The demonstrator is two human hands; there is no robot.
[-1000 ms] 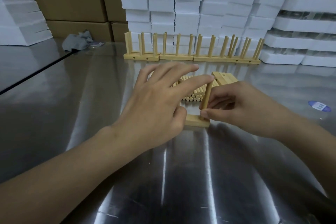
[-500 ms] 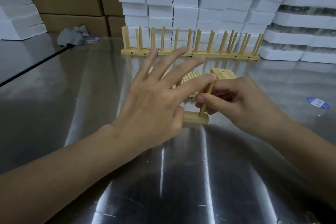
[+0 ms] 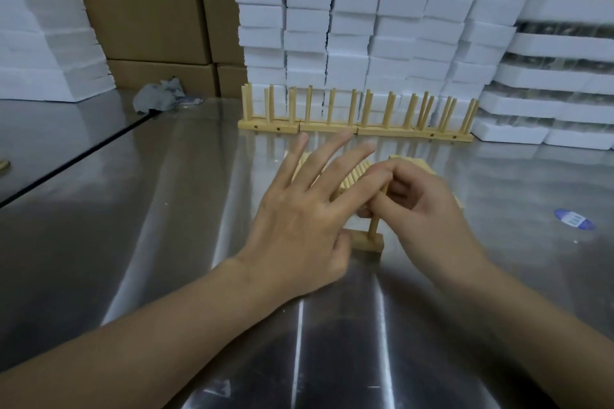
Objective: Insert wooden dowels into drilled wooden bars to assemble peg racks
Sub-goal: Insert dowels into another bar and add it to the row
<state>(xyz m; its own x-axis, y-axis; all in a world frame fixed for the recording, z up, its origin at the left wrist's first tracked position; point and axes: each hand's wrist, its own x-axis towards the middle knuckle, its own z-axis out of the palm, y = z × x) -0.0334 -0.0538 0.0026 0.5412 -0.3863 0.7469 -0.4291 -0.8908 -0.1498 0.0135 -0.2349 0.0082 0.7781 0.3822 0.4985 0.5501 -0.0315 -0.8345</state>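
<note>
A drilled wooden bar (image 3: 365, 242) lies on the steel table in front of me, mostly hidden under my left hand (image 3: 299, 222). That hand pins the bar with its thumb while the fingers spread out above. One dowel (image 3: 374, 226) stands upright in the bar's right end. My right hand (image 3: 422, 206) pinches the dowel's upper part between thumb and forefinger. Behind both hands lies a heap of loose dowels (image 3: 352, 176), with a stack of bare bars (image 3: 418, 164) partly hidden by my right hand.
A row of finished peg racks (image 3: 355, 128) stands along the back of the table (image 3: 166, 242). White foam blocks (image 3: 349, 26) and cardboard boxes (image 3: 149, 10) rise behind it. A grey rag (image 3: 162, 97) lies at back left, a blue sticker (image 3: 574, 219) at right.
My right hand slid up the dowel, which now stands straighter in the bar. My left fingers lifted and spread wider. The view shifted slightly.
</note>
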